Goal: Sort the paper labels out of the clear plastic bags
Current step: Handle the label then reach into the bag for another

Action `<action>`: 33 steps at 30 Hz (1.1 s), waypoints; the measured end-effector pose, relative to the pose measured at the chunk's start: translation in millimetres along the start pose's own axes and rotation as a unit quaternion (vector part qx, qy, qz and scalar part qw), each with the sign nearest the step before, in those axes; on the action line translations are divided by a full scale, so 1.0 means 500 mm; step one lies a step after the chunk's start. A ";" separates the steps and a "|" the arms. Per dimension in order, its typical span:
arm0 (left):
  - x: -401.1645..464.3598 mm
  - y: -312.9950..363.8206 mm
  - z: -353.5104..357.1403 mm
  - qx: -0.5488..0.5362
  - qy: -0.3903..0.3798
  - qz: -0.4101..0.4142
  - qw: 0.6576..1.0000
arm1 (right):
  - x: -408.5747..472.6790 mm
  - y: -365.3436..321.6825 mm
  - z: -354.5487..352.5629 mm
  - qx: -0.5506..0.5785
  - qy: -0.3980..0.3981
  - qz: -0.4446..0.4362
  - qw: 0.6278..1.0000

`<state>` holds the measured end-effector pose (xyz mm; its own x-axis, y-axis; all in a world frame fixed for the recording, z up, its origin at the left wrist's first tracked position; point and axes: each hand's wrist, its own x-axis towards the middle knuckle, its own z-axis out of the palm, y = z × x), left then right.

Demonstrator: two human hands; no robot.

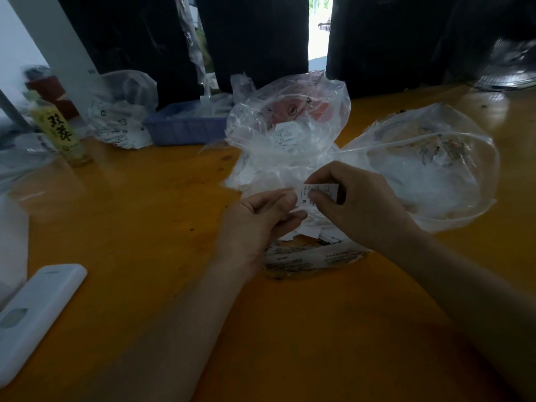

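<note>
Both hands meet over the orange table (130, 227): the right hand (356, 204) pinches a paper label (319, 190) marked "S", and the left hand (261, 216) pinches its clear wrap. Behind the label, a crumpled clear bag (290, 123) holds more labels; right of it a puffed bag (435, 166). Far left of the label sits a blue tray (185, 127). Bare tabletop lies left and nearer.

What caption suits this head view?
Both hands, left and right, pinch a paper label before clear plastic bags.
</note>
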<state>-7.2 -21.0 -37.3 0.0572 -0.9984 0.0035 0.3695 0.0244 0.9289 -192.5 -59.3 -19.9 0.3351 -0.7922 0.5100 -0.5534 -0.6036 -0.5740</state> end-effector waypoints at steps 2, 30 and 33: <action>0.000 0.000 0.000 -0.005 0.006 -0.004 1.000 | 0.000 0.001 0.000 -0.002 0.002 0.002 1.000; 0.001 0.000 -0.001 0.024 0.011 0.006 1.000 | -0.002 -0.008 0.003 -0.018 -0.020 -0.007 1.000; 0.002 -0.002 -0.001 0.033 0.014 0.012 0.999 | -0.002 -0.002 0.001 -0.002 -0.009 0.011 1.000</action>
<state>-7.2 -22.2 -38.2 0.0913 -0.9957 0.0158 0.3056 0.0431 0.9512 -191.6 -58.1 -20.1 0.3364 -0.8070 0.4853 -0.5636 -0.5854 -0.5828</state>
